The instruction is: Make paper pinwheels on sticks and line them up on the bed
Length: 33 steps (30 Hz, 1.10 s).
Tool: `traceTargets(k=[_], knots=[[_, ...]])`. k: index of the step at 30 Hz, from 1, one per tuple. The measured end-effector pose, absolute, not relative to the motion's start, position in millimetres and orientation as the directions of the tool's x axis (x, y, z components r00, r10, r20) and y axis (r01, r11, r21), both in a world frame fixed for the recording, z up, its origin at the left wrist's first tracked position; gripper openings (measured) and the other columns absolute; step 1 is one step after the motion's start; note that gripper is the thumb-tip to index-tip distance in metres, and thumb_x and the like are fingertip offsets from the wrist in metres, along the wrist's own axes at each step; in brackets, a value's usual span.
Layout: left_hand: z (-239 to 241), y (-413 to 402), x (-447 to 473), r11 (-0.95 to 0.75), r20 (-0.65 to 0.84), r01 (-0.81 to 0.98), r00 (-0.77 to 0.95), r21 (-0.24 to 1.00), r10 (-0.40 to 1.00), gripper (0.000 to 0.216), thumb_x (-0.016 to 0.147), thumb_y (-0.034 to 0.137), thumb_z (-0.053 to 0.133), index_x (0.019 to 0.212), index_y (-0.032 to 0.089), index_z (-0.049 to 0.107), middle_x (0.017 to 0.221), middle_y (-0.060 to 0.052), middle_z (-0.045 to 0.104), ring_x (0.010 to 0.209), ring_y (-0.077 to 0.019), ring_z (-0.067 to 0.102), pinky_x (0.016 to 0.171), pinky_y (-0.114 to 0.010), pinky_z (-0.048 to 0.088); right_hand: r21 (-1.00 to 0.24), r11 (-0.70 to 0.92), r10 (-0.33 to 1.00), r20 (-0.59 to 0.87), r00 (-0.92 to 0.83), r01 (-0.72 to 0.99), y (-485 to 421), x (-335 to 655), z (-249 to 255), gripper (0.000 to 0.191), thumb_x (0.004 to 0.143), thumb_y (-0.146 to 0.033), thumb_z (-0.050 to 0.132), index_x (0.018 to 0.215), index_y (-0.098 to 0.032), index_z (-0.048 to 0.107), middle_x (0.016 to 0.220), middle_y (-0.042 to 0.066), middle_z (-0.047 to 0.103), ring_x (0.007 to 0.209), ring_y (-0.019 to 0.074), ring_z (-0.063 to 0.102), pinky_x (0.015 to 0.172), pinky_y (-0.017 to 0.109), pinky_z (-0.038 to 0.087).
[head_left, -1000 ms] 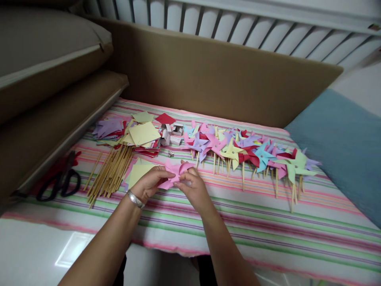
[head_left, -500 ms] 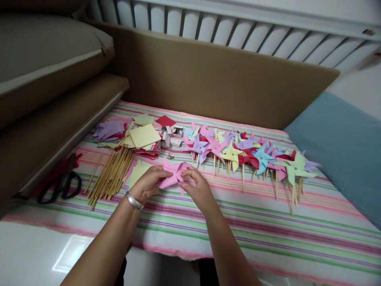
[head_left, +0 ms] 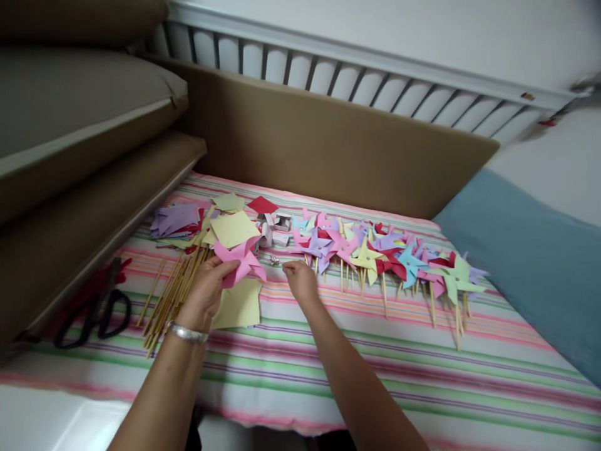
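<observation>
Between the thumb and fingers of my left hand (head_left: 206,288) is a pink paper pinwheel (head_left: 241,263), its blades folded to the centre and no stick on it. My right hand (head_left: 299,280) is off the pinwheel, fingertips pinched together beside a small pile of metal pins (head_left: 273,259). Whether a pin is between those fingertips is too small to make out. Below the pinwheel lies a pale yellow paper sheet (head_left: 239,305). Wooden sticks (head_left: 176,291) lie in a bundle left of my left hand, partly hidden by it.
Finished pinwheels on sticks (head_left: 375,254) lie in a row to the right. Stacked coloured paper squares (head_left: 235,229) and small open boxes (head_left: 280,238) sit at the back. Black-handled scissors (head_left: 96,313) lie far left, near stacked brown cushions (head_left: 94,163). A brown board (head_left: 328,144) stands behind.
My right hand has let go of the pink pinwheel and moved to the metal pins. My left hand has carried the pinwheel left. The view has shifted slightly.
</observation>
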<state>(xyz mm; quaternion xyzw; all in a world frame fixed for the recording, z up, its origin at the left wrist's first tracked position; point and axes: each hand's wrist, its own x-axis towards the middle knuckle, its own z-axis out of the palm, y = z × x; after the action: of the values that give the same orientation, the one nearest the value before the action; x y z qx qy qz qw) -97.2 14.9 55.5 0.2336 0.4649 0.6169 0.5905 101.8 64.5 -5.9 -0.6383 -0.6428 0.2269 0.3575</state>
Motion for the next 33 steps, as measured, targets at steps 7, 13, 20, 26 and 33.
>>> traceTargets(k=[7,13,20,26,33], knots=[[57,15,-108,0.181,-0.303,-0.554,-0.136,0.813,0.943,0.031,0.045,0.02,0.079,0.073,0.012,0.069,0.066,-0.002,0.07,0.057,-0.011,0.06,0.056,-0.02,0.043,-0.645,0.014,0.977,0.172,0.127,0.764,93,76,-18,0.011,0.068,-0.017,0.059,0.063,-0.022,0.066,0.07,0.004,0.067,0.075,0.0196,0.058,0.067,0.029,0.039],[60,12,-108,0.192,-0.295,-0.528,-0.118,0.827,0.948,0.027,0.048,0.022,0.078,0.072,0.013,0.069,0.063,-0.002,0.069,0.055,-0.0117,0.058,0.055,-0.022,0.042,-0.719,0.021,0.982,0.147,0.123,0.694,67,83,-6,0.012,0.068,-0.022,0.055,0.058,-0.021,0.06,0.063,0.0,0.064,0.063,0.018,0.058,0.06,0.028,0.04],[48,10,-90,0.251,-0.304,-0.453,-0.048,0.856,0.951,0.021,0.047,0.02,0.077,0.066,0.012,0.069,0.059,-0.002,0.066,0.051,-0.0102,0.055,0.052,-0.021,0.037,-0.877,-0.043,0.991,0.023,0.132,0.478,4,103,-3,0.014,0.067,-0.03,0.056,0.058,-0.02,0.054,0.051,0.0,0.06,0.05,0.017,0.057,0.048,0.027,0.043],[36,8,-70,0.283,-0.303,-0.39,0.011,0.876,0.953,0.021,0.051,0.021,0.076,0.068,0.012,0.07,0.063,-0.003,0.067,0.054,-0.011,0.055,0.054,-0.021,0.037,-0.98,-0.057,0.992,-0.035,0.119,0.191,1,113,21,0.017,0.067,-0.034,0.062,0.07,-0.018,0.059,0.05,-0.002,0.059,0.047,0.0139,0.057,0.044,0.024,0.044],[35,12,-45,0.312,-0.325,-0.357,0.025,0.881,0.946,0.02,0.05,0.021,0.077,0.065,0.012,0.068,0.06,-0.002,0.066,0.052,-0.0111,0.054,0.052,-0.022,0.037,-0.994,-0.007,0.989,0.01,0.148,0.112,0,136,53,0.011,0.07,-0.028,0.062,0.071,-0.018,0.065,0.051,-0.002,0.06,0.051,0.0139,0.058,0.054,0.027,0.048]])
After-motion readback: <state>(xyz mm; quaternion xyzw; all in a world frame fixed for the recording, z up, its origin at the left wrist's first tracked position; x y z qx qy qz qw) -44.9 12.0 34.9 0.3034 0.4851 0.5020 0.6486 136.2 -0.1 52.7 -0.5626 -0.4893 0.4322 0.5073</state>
